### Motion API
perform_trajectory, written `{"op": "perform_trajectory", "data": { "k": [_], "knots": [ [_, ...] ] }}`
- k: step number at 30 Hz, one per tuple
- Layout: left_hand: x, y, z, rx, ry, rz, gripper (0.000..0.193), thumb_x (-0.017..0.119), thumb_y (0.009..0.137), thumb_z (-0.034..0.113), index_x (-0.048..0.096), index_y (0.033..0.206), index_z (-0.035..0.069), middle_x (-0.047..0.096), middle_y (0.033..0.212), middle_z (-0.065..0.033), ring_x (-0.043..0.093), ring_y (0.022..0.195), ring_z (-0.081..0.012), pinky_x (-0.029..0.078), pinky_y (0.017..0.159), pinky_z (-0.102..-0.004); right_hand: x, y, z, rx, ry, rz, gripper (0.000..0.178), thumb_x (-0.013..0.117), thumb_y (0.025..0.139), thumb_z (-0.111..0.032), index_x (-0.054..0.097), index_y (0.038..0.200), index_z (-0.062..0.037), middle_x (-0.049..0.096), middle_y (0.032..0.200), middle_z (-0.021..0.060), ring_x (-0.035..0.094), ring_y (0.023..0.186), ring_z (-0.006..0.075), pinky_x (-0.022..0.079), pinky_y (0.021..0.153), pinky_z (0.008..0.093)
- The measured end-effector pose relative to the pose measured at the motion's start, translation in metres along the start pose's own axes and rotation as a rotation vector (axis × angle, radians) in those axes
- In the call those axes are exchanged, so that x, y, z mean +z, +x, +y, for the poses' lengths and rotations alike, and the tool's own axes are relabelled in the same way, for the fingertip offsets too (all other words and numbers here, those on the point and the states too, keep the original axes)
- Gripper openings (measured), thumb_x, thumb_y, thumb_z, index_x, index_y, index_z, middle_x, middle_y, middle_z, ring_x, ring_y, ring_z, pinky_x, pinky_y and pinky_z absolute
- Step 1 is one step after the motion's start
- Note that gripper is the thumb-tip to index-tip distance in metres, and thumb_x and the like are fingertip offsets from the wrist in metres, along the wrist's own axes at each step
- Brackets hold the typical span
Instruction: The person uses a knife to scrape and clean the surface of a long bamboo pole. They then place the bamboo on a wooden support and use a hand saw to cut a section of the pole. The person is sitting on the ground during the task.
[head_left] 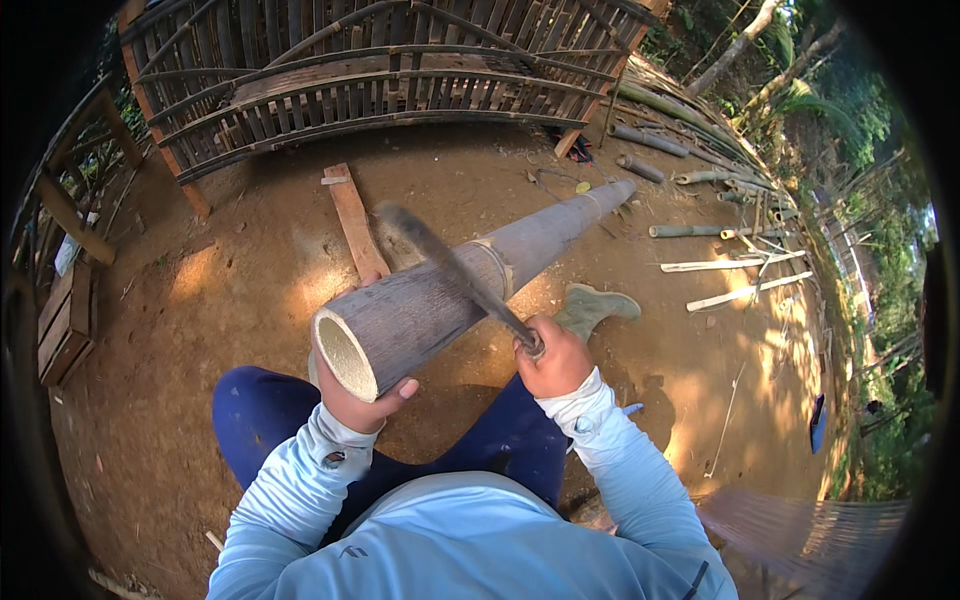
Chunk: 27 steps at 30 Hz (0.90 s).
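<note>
Bamboo pole [425,312]: our left hand [352,404], curled, cups its near end | our right hand [556,358], clenched, grips a blurred blade [462,277] over it | likely mid-stroke; next calls for steady support

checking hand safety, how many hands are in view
2: the left hand holds the near end of a bamboo pole; the right hand grips a long knife.

Wears a light blue shirt [470,545] with long, wrinkled sleeves [640,465], a small dark mark [355,551] on the left chest, a short dark stripe [697,580] toward the right side, and a small opening [333,458] near the left cuff's edge [345,430]. Also has on dark blue trousers [265,410] and a greyish-green boot [594,308].
</note>
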<state>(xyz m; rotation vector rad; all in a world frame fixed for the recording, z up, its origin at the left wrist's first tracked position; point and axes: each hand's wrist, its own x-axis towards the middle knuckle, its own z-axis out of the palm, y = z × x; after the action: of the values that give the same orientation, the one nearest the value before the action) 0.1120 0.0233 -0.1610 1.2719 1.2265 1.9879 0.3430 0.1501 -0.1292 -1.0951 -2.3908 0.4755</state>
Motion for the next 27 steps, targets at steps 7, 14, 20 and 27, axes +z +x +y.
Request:
{"op": "perform_trajectory", "data": {
  "k": [7,14,20,27],
  "knots": [
    [0.004,0.003,-0.007,0.093,-0.021,-0.025,0.1,0.086,0.064,0.03,0.023,0.138,0.005,0.037,0.143,-0.0225,0.043,0.129,-0.0316,0.036,0.107,-0.0436,0.005,-0.003,-0.005,-0.049,0.043,0.02,0.022,0.065,0.076,-0.012,0.055,0.093,-0.004,0.062,0.076,0.0231,0.061,0.076,0.0446,0.048,0.065,0.0493],
    [0.002,0.003,-0.006,0.065,-0.047,-0.008,0.101,0.086,0.063,0.027,0.023,0.138,0.005,0.036,0.144,-0.0217,0.042,0.13,-0.0314,0.036,0.107,-0.0437,0.001,0.001,-0.012,-0.144,0.033,-0.02,0.022,0.066,0.077,-0.013,0.055,0.094,-0.0026,0.062,0.076,0.0234,0.061,0.077,0.045,0.048,0.066,0.0496],
    [-0.001,0.008,-0.006,0.125,0.001,-0.052,0.102,0.087,0.062,0.028,0.023,0.137,0.006,0.036,0.143,-0.0209,0.042,0.13,-0.0308,0.035,0.108,-0.0445,-0.009,0.01,-0.005,0.007,-0.036,-0.013,0.021,0.066,0.077,-0.011,0.056,0.092,-0.0018,0.062,0.075,0.023,0.061,0.075,0.0445,0.048,0.064,0.0489],
    [0.007,0.006,0.002,-0.004,-0.15,-0.011,0.103,0.088,0.06,0.027,0.024,0.137,0.005,0.038,0.14,-0.0191,0.042,0.129,-0.0304,0.034,0.108,-0.0445,-0.02,0.012,-0.017,-0.045,-0.088,-0.043,0.02,0.066,0.076,-0.012,0.058,0.092,-0.0036,0.063,0.077,0.0216,0.062,0.075,0.0428,0.049,0.064,0.048]
  ]
}}
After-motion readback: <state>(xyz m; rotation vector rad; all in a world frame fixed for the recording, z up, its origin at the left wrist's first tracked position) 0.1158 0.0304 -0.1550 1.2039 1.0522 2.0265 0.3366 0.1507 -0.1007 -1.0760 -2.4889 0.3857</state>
